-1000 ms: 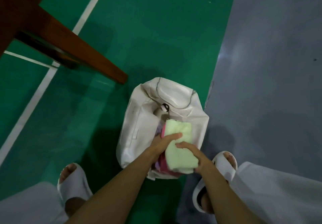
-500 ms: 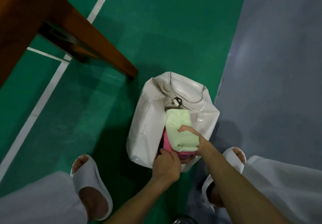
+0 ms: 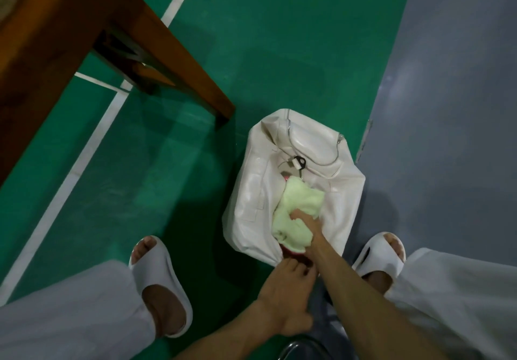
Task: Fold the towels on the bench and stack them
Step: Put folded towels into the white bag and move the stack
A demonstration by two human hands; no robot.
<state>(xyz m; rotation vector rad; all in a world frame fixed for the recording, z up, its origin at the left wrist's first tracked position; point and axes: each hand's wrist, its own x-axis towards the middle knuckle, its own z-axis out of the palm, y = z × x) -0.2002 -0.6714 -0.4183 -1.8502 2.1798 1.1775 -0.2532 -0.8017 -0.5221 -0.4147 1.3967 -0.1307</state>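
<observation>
Pale-green towel [image 3: 299, 200] bunched in white bag [image 3: 251, 191], gripped by right hand [image 3: 306, 226]; left hand [image 3: 282, 289] pinches bag's rim.

Looking steeply down from the person's head, facing forward and toward the green floor [image 3: 265, 52]. Sitting at arm's reach above the work, wide-angled, bowing the floor lines outward near the edges. Catching both forearms coming in from the bottom edge, with the left hand [image 3: 285, 289] and right hand [image 3: 306, 226] a little below and right of centre. Framing the white bag [image 3: 251, 191] and green towel [image 3: 296, 200] near the middle, the wooden bench [image 3: 56, 38] close by in the upper left corner, the left slipper [image 3: 159, 284] and right slipper [image 3: 383, 256] toward the lower edge. Serving as the only view.
</observation>
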